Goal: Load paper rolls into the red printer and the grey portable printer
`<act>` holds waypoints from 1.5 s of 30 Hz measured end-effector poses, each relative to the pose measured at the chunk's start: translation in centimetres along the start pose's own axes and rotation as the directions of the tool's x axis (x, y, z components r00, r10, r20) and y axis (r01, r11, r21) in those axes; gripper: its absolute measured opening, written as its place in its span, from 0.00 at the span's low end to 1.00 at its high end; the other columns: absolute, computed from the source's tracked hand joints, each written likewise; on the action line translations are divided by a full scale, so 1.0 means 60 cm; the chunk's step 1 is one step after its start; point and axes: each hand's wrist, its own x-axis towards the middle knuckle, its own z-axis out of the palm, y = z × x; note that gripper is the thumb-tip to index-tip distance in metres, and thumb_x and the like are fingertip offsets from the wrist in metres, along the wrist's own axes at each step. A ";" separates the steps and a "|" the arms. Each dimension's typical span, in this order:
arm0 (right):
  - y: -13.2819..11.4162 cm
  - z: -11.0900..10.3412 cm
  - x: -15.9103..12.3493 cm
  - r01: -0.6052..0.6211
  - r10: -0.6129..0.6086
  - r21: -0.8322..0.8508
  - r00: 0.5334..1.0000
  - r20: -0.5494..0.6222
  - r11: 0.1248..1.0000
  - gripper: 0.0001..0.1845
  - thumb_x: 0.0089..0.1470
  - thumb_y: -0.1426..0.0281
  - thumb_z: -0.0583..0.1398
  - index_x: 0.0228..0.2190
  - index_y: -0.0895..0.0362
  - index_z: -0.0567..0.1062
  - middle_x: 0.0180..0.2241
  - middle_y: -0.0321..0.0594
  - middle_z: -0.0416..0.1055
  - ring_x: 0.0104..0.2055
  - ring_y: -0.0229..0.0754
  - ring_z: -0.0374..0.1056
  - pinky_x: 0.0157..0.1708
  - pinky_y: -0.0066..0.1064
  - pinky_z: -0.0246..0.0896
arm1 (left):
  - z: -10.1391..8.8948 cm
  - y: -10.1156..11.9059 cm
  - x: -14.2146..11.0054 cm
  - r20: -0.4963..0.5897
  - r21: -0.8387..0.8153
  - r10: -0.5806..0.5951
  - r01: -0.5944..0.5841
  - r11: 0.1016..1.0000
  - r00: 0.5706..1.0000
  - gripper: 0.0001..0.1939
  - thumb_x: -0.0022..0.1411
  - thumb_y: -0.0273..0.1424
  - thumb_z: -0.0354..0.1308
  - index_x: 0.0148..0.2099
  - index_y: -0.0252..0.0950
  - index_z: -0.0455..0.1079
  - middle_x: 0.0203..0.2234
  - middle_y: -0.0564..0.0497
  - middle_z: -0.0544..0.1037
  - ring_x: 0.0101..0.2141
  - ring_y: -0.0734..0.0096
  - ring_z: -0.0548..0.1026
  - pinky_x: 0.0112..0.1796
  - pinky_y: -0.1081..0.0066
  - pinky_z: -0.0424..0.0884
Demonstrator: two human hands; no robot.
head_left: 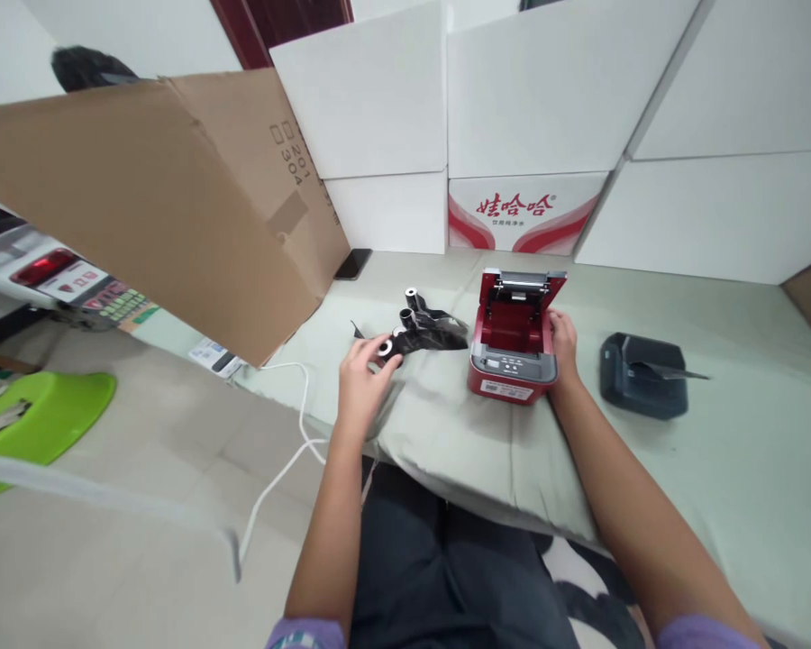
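A small red printer [512, 347] with its lid raised sits on a pale green padded surface [716, 451]. My right hand [563, 342] rests against the printer's right side, fingers curled on its edge. My left hand [361, 379] pinches a small black spool with a white core [385, 349]. This spool belongs to a tangle of black ribbon and two more spools [425, 326] lying just left of the printer.
A black device [642, 374] lies to the right of the printer. A large tilted cardboard box [168, 198] stands at left, white cartons [533, 117] at the back, a phone [352, 263] by them. A white cable [290, 451] and a green plastic object [41, 415] lie on the floor.
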 end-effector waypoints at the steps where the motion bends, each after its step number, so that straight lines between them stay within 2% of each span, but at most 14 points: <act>1: 0.000 0.000 0.000 0.009 -0.009 -0.009 1.000 0.003 1.000 0.14 0.51 0.56 0.63 0.30 0.53 0.74 0.31 0.36 0.74 0.37 0.42 0.68 0.41 0.36 0.67 | -0.002 -0.017 -0.008 0.029 0.029 -0.023 0.022 0.999 0.999 0.16 0.63 0.32 0.66 0.53 0.40 0.77 0.41 0.50 0.78 0.32 0.72 0.76 0.40 0.70 0.75; 4: 0.002 -0.002 0.001 0.029 -0.029 -0.018 1.000 0.006 0.999 0.15 0.51 0.54 0.63 0.30 0.53 0.74 0.32 0.36 0.74 0.38 0.42 0.68 0.41 0.36 0.67 | -0.001 -0.046 -0.025 0.099 0.106 -0.058 0.048 0.993 0.993 0.17 0.64 0.31 0.64 0.55 0.41 0.77 0.41 0.49 0.78 0.35 0.69 0.78 0.45 0.67 0.75; 8: 0.007 -0.004 0.004 0.016 -0.016 -0.009 1.000 0.014 1.000 0.17 0.50 0.53 0.63 0.30 0.53 0.74 0.32 0.36 0.73 0.37 0.42 0.68 0.42 0.36 0.66 | 0.003 -0.046 -0.031 0.132 0.221 -0.093 0.062 0.973 0.987 0.20 0.65 0.33 0.63 0.59 0.43 0.76 0.45 0.48 0.79 0.43 0.62 0.78 0.48 0.64 0.74; 11: 0.008 -0.004 0.005 0.025 -0.025 -0.014 1.000 0.009 1.000 0.16 0.50 0.53 0.63 0.30 0.53 0.74 0.32 0.36 0.73 0.38 0.42 0.67 0.43 0.35 0.66 | 0.001 -0.031 -0.023 0.051 0.296 -0.083 0.064 0.953 0.995 0.22 0.65 0.39 0.63 0.60 0.43 0.75 0.50 0.46 0.78 0.52 0.56 0.75 0.51 0.61 0.73; 13: 0.006 -0.003 0.004 0.039 -0.039 -0.018 0.999 0.013 0.999 0.16 0.50 0.53 0.63 0.30 0.53 0.74 0.33 0.36 0.73 0.39 0.42 0.67 0.43 0.36 0.66 | -0.002 -0.016 -0.008 -0.031 0.306 -0.046 0.053 0.950 0.998 0.22 0.66 0.40 0.61 0.61 0.42 0.74 0.50 0.45 0.78 0.53 0.54 0.74 0.53 0.60 0.72; 16: 0.002 -0.002 0.001 0.044 -0.044 -0.028 0.999 0.015 0.999 0.17 0.51 0.53 0.62 0.30 0.53 0.73 0.33 0.36 0.73 0.39 0.43 0.67 0.44 0.36 0.66 | -0.003 0.011 0.034 -0.052 0.336 -0.011 0.028 0.941 0.999 0.19 0.68 0.38 0.57 0.58 0.41 0.76 0.49 0.45 0.80 0.52 0.55 0.74 0.56 0.59 0.70; 20: -0.002 -0.001 -0.003 0.037 -0.036 -0.030 0.999 0.017 0.999 0.15 0.52 0.54 0.62 0.30 0.53 0.73 0.33 0.36 0.73 0.39 0.43 0.68 0.43 0.36 0.66 | 0.018 0.045 0.126 0.143 0.421 -0.037 -0.027 0.907 0.989 0.18 0.69 0.35 0.54 0.58 0.43 0.76 0.51 0.48 0.81 0.50 0.59 0.77 0.56 0.60 0.69; 23: -0.003 -0.001 -0.004 0.025 -0.025 -0.017 1.000 0.011 1.000 0.13 0.52 0.57 0.61 0.31 0.54 0.74 0.33 0.36 0.74 0.38 0.43 0.68 0.43 0.36 0.66 | 0.055 0.049 0.205 0.334 0.528 -0.119 -0.081 0.845 0.935 0.21 0.68 0.33 0.55 0.62 0.45 0.74 0.53 0.47 0.81 0.54 0.56 0.77 0.58 0.59 0.68; 25: -0.004 -0.001 -0.003 0.020 -0.020 -0.010 1.000 0.005 1.000 0.11 0.52 0.58 0.61 0.30 0.54 0.74 0.32 0.36 0.74 0.38 0.42 0.68 0.42 0.36 0.66 | 0.083 0.038 0.249 0.416 0.556 -0.200 -0.074 0.828 0.887 0.24 0.65 0.30 0.59 0.63 0.45 0.73 0.55 0.46 0.80 0.56 0.55 0.76 0.57 0.60 0.69; 27: -0.004 -0.001 -0.002 0.010 -0.010 -0.004 1.000 0.004 1.000 0.11 0.52 0.58 0.61 0.30 0.53 0.74 0.31 0.35 0.73 0.37 0.42 0.68 0.41 0.35 0.67 | 0.107 0.021 0.281 0.469 0.508 -0.218 -0.059 0.859 0.856 0.23 0.61 0.27 0.62 0.59 0.43 0.76 0.54 0.44 0.80 0.55 0.56 0.77 0.55 0.63 0.70; 30: -0.004 0.000 -0.001 -0.012 0.012 -0.008 1.000 0.013 1.000 0.13 0.52 0.56 0.62 0.30 0.53 0.73 0.30 0.34 0.73 0.37 0.42 0.68 0.41 0.35 0.67 | 0.130 -0.004 0.302 0.482 0.450 -0.192 -0.054 0.891 0.855 0.19 0.60 0.25 0.63 0.54 0.38 0.79 0.50 0.41 0.82 0.51 0.57 0.78 0.53 0.66 0.70; 39: -0.002 -0.001 -0.001 0.044 -0.043 -0.030 0.998 0.042 0.999 0.17 0.52 0.52 0.62 0.29 0.52 0.72 0.32 0.35 0.72 0.40 0.43 0.68 0.45 0.36 0.66 | 0.159 -0.031 0.289 0.438 0.330 -0.179 0.028 0.944 0.881 0.24 0.58 0.27 0.66 0.57 0.35 0.74 0.45 0.45 0.83 0.42 0.66 0.79 0.45 0.72 0.72; 42: 0.002 -0.003 0.001 0.018 -0.018 -0.002 0.999 0.039 1.000 0.15 0.51 0.54 0.62 0.30 0.53 0.73 0.32 0.35 0.72 0.38 0.42 0.67 0.43 0.34 0.66 | 0.158 -0.018 0.289 0.382 0.258 -0.131 0.030 0.966 0.915 0.20 0.59 0.25 0.63 0.54 0.34 0.75 0.44 0.45 0.83 0.42 0.66 0.79 0.46 0.71 0.72; 45: 0.008 -0.005 0.005 0.012 -0.013 0.021 0.999 0.043 1.000 0.15 0.50 0.54 0.63 0.30 0.53 0.73 0.32 0.34 0.73 0.37 0.41 0.67 0.43 0.34 0.66 | 0.143 0.011 0.290 0.211 0.040 0.026 -0.035 0.999 0.977 0.17 0.61 0.24 0.60 0.52 0.34 0.77 0.48 0.44 0.81 0.47 0.65 0.78 0.52 0.69 0.72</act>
